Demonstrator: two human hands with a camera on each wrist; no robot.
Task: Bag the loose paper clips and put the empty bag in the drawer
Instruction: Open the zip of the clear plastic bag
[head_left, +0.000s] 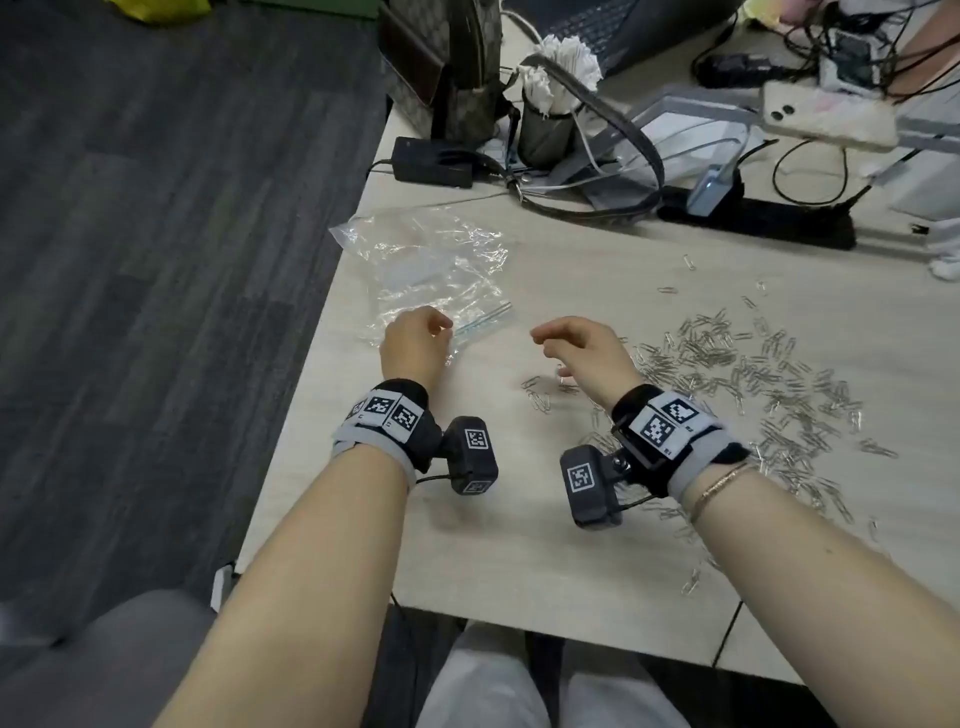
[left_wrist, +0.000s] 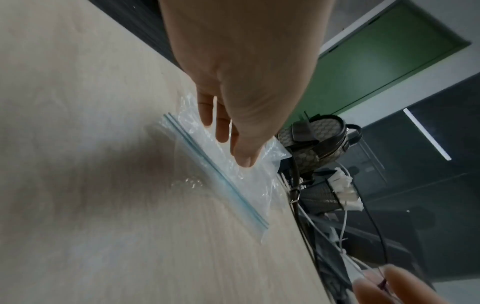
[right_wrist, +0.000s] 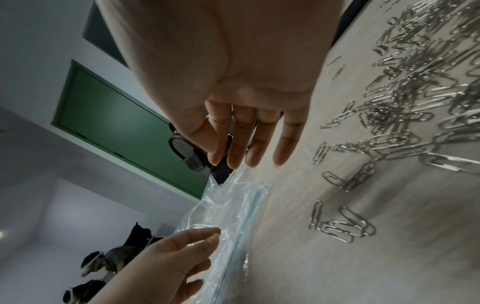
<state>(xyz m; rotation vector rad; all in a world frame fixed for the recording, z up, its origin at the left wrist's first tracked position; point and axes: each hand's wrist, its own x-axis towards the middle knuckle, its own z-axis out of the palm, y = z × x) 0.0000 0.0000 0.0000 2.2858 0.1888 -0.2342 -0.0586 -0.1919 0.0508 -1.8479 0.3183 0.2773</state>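
Note:
A crumpled clear zip bag (head_left: 436, 270) with a blue seal strip (left_wrist: 215, 172) lies flat at the table's left edge. My left hand (head_left: 441, 325) hovers over the bag's near end by the seal, fingers relaxed and loosely bent (left_wrist: 233, 139), gripping nothing. My right hand (head_left: 540, 338) is held just right of the bag (right_wrist: 226, 205), fingers straight (right_wrist: 246, 144) and empty. A wide scatter of silver paper clips (head_left: 753, 374) (right_wrist: 402, 123) covers the table to the right of that hand. A few clips (head_left: 540, 395) lie under its wrist. No drawer shows.
A patterned handbag (head_left: 447, 67), its long strap (head_left: 623, 156), a mesh cup of white paper (head_left: 545, 124) and a black adapter (head_left: 431, 161) crowd the table's far side. A black power strip (head_left: 753, 218) and cables lie at the far right. Dark floor (head_left: 156, 260) lies past the left edge.

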